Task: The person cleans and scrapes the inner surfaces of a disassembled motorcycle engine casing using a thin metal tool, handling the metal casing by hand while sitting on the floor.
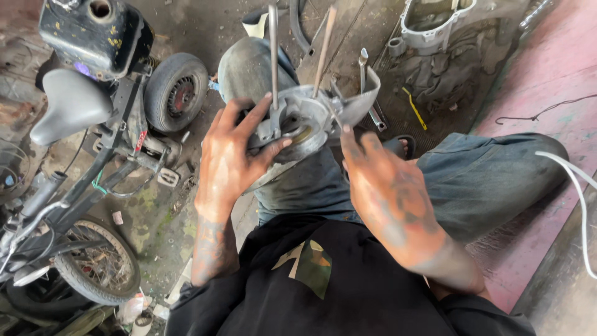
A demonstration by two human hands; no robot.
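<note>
I sit on the floor and hold a grey metal engine casing (pixel 311 115) above my knees. Two long studs (pixel 273 53) rise from it toward the top of the view. My left hand (pixel 231 155) grips the casing's left side, thumb across its face and fingers spread over the rim. My right hand (pixel 385 186) reaches up from the lower right, with its fingertips touching the casing's right edge near a thin rod. The part of the casing behind my left palm is hidden.
A small bike (pixel 93 143) with a grey seat, black tank and two little wheels stands at the left. A larger metal crankcase (pixel 435 25) lies on rags at the back. A yellow-handled tool (pixel 415 109) and wrenches rest nearby. White cable (pixel 581 199) at right.
</note>
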